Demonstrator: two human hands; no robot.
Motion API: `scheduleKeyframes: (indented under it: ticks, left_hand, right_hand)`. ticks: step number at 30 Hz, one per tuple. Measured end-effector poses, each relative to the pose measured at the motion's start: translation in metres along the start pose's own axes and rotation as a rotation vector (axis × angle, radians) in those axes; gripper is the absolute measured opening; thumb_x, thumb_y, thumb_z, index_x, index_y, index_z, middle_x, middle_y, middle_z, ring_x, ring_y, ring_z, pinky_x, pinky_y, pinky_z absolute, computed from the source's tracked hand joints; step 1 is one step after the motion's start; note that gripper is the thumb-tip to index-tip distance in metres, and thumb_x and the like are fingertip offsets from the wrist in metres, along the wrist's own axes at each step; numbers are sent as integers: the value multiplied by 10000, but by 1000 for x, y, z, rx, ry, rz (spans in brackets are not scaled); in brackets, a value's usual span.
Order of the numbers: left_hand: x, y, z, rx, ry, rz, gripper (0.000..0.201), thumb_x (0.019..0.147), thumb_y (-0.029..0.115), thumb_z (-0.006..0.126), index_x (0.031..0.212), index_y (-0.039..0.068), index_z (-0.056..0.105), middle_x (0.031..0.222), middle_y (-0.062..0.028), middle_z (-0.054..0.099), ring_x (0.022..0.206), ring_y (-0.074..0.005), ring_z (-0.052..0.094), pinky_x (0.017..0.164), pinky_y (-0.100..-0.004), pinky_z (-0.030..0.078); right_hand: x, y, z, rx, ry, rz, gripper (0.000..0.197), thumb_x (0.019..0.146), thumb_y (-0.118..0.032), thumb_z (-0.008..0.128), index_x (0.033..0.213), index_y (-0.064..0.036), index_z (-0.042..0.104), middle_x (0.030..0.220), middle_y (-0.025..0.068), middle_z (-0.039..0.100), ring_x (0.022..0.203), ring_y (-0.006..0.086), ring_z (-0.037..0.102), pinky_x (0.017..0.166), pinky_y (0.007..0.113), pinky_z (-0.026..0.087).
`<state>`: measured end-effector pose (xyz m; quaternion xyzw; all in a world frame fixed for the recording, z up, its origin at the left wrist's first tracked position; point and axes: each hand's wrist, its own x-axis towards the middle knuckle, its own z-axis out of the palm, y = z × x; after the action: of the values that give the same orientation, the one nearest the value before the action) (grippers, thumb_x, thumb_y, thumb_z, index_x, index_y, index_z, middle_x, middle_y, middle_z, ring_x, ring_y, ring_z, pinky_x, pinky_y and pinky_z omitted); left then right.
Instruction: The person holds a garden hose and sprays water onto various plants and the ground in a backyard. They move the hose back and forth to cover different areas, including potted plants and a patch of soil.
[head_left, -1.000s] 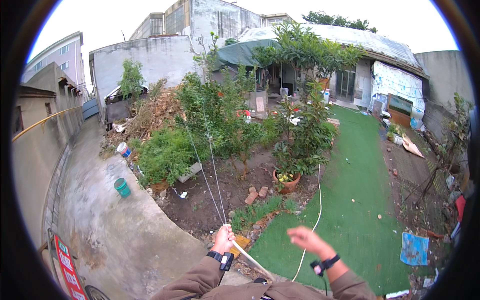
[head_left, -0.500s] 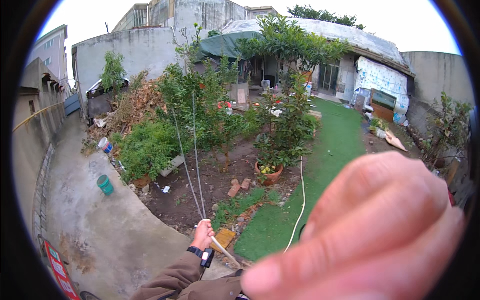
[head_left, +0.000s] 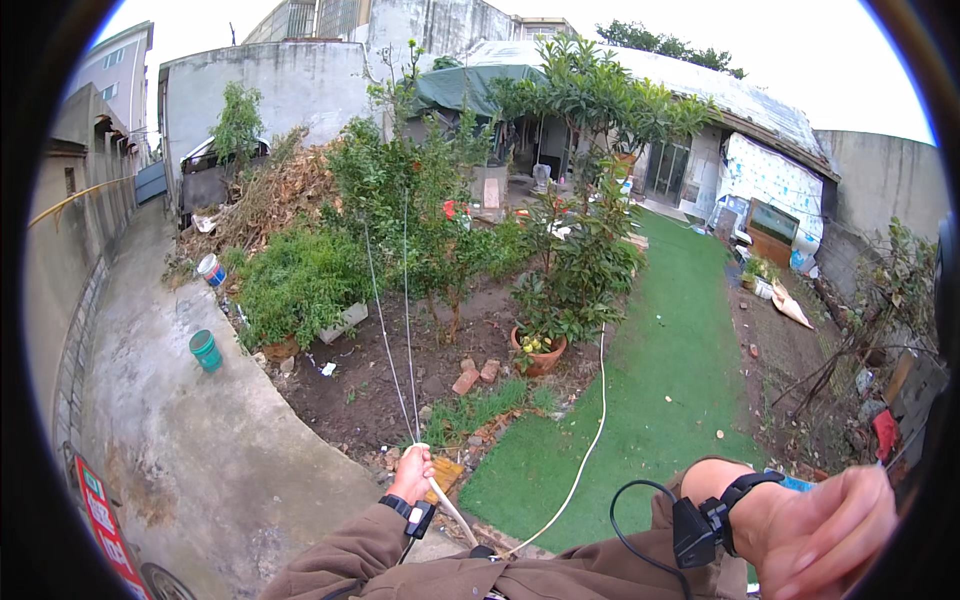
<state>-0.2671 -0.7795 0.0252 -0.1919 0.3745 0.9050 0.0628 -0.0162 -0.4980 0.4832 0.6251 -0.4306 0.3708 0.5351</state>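
The left hand (head_left: 413,475), seen from my remote station at the lower centre of the frame, has its fingers (head_left: 420,463) clenched around the end of a white hose (head_left: 452,513), which slants down from the grip to the brown jacket (head_left: 570,575) at the lower edge. From the gripped end, two thin pale streams (head_left: 407,350), which I read as water, rise and spread slightly toward the leafy shrub (head_left: 380,180) at upper centre; I cannot make out exactly where they land. The right hand (head_left: 825,535), at the lower right of the frame, is turned with its fingers bent; I cannot tell whether anything lies within them. A dark wrist device (head_left: 693,535) with a looping black cable (head_left: 620,490) sits on the right wrist, and a second strapped unit (head_left: 420,518) on the left. Just beside the left hand lies a yellow board (head_left: 447,480). I trace a pale hose length (head_left: 594,443) curving over the green turf (head_left: 665,430) right of centre; I cannot tell whether it joins the held one. In the central soil bed (head_left: 365,400), I note broken bricks (head_left: 466,381) near a terracotta pot (head_left: 541,361) with yellowish fruit (head_left: 533,344). At left, a green bucket (head_left: 206,352) stands on the concrete path (head_left: 170,430), and a red sign (head_left: 105,530) occupies the lower left corner.
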Motion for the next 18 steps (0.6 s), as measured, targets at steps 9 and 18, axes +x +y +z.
scheduleKeyframes:
  ticks: [9,18]
  left_hand:
    - [8,-10,-1,-50,-19,11,91,893,111,403,914,84,488,656,-13,430,454,-93,312,391,-235,261]
    - [12,-6,-13,-96,-73,-10,100,906,126,402,923,87,492,679,1,439,453,-75,312,386,-225,267]
  right_hand:
    - [-30,15,7,491,102,-70,220,857,-157,585,1065,-91,554,739,-15,609,440,56,475,457,195,398]
    - [-61,75,87,1008,-242,645,246,854,-176,644,920,60,611,562,74,546,381,175,457,354,295,312]
